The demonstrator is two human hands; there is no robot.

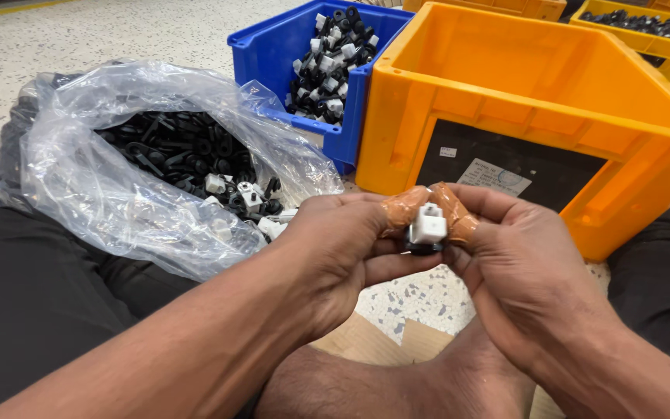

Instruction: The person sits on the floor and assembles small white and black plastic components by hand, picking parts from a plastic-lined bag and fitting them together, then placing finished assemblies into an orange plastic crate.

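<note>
Both hands meet just in front of the orange bin (505, 101), pinching one small clip (428, 226) between them: white block on top, black piece under it. Left hand (343, 248) is curled tight, taped thumb (405, 208) pressing the clip's left side. Right hand (521, 271) is curled too, taped fingertip (451, 209) clamping the other side. The risk I see: the grip is fingertip-only, so a skewed squeeze could pop the clip out onto the floor (428, 299) or leave the halves crooked. Wrists angle inward, palms facing, low over the lap. The bag (118, 178) of parts lies left of that bin.
</note>
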